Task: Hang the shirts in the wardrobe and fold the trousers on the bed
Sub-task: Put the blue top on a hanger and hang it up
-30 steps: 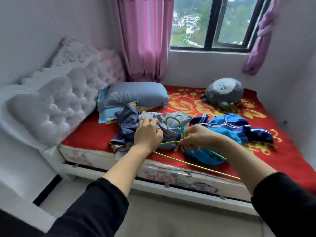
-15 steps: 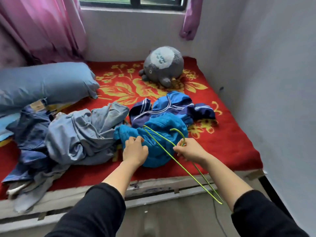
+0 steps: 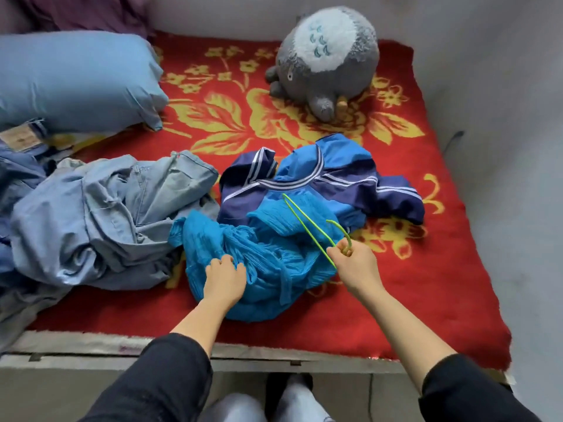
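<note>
Head view: left hand grips the crinkled blue shirt, right hand pinches the green wire hanger (hook up), so we should find the collar before threading.

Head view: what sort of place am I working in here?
Most likely a home bedroom: a bed with a red floral blanket, a blue pillow and a grey plush toy on it. The left hand grips a turquoise garment there and the right hand holds a green hanger.

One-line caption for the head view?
Left hand grips a crumpled turquoise garment on the bed while the right hand holds a green hanger.
</note>
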{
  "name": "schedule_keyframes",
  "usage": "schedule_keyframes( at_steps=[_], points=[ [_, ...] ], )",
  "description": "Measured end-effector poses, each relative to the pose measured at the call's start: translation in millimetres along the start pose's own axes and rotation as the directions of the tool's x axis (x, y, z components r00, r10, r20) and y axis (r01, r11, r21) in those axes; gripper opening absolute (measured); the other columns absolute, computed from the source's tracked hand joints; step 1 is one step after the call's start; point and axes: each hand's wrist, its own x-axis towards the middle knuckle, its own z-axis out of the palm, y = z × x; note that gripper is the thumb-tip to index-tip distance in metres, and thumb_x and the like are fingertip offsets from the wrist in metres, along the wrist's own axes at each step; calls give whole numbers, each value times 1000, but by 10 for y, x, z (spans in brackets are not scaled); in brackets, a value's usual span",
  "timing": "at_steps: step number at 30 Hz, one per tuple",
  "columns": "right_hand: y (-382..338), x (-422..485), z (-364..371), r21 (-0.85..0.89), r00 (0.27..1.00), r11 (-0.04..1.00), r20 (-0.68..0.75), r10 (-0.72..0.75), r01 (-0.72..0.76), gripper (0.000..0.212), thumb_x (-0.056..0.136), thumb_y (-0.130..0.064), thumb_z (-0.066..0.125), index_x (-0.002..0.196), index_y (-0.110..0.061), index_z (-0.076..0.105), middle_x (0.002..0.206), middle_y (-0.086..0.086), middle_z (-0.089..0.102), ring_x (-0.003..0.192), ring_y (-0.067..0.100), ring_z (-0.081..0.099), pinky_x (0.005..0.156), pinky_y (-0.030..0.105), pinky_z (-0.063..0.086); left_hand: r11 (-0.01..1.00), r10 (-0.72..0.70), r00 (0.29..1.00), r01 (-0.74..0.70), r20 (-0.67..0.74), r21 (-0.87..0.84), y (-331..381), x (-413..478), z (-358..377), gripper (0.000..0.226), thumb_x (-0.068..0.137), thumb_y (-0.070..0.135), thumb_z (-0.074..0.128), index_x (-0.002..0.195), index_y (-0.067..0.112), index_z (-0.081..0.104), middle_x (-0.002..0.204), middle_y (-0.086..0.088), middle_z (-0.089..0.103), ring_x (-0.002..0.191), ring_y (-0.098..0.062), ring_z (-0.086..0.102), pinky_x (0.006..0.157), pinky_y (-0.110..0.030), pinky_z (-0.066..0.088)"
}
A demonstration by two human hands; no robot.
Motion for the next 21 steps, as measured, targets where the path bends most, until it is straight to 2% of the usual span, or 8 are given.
schedule_keyframes(
  at_steps=[3, 6, 9, 11, 13, 16, 18, 21],
  points=[
    [60, 297, 136, -12, 996, 998, -67, -59, 59, 38, 81, -14, 63, 54, -13, 37, 49, -3, 36, 51, 15, 32, 55, 32, 22, 994, -106, 987, 102, -121, -45, 106, 293, 153, 53, 93, 44, 48, 132, 8, 43, 143, -15, 28, 131, -31, 21, 104, -45, 29],
    [111, 536, 303, -44, 994, 993, -29, -107, 106, 39, 81, -15, 65, 54, -16, 38, 54, -3, 40, 53, 10, 37, 56, 30, 18, 932, -334, 925, 295, -184, -210, 204, 623, 222, 77, 88, 46, 58, 147, 13, 21, 152, -17, 13, 136, -34, 16, 106, -52, 26],
    [161, 690, 457, -69, 989, 986, 17, -148, 149, 45, 81, -16, 66, 53, -24, 32, 58, -3, 40, 56, 13, 38, 58, 29, 19, 803, -513, 855, 451, -68, -388, 109, 954, 212, 64, 89, 29, 63, 144, 11, 34, 142, -15, 43, 129, -34, 39, 104, -46, 32],
    [173, 747, 551, -88, 986, 982, 29, -167, 169, 38, 83, -15, 66, 56, -18, 39, 60, 4, 46, 61, 22, 42, 60, 30, 22, 807, -459, 888, 405, -24, -430, 9, 1022, 171, 38, 87, 16, 63, 125, 9, 61, 125, -11, 62, 116, -26, 55, 97, -32, 39],
    [145, 768, 672, -72, 986, 984, 51, -160, 164, 37, 84, -14, 67, 58, -14, 41, 63, 10, 48, 63, 26, 44, 61, 32, 24, 807, -308, 951, 279, 32, -521, -56, 902, 113, 18, 85, 8, 62, 100, 8, 72, 95, -4, 72, 85, -9, 63, 76, -17, 45],
    [28, 766, 914, -14, 986, 994, 122, -110, 112, 46, 84, -15, 67, 54, -23, 33, 60, 3, 43, 62, 23, 41, 61, 29, 22, 823, -22, 953, 190, 304, -536, -189, 513, -1, 22, 85, 5, 61, 67, 17, 66, 46, 13, 51, 40, 2, 40, 43, -11, 31],
    [-27, 763, 1076, 7, 982, 998, 178, -56, 56, 45, 84, -16, 67, 54, -25, 34, 58, -3, 39, 63, 22, 39, 60, 28, 21, 912, 71, 871, 139, 485, -385, -341, 301, 44, 26, 85, 12, 60, 61, 20, 64, 49, 12, 50, 40, -2, 34, 44, -16, 29],
    [-4, 726, 1268, -6, 954, 1000, 301, 1, 1, 26, 88, -23, 64, 65, -19, 53, 66, -2, 49, 68, 19, 45, 61, 28, 25, 978, -30, 809, 145, 587, -150, -564, 159, 188, 14, 87, 16, 57, 84, 19, 70, 68, 12, 60, 53, 1, 46, 43, -12, 34]
  ],
)
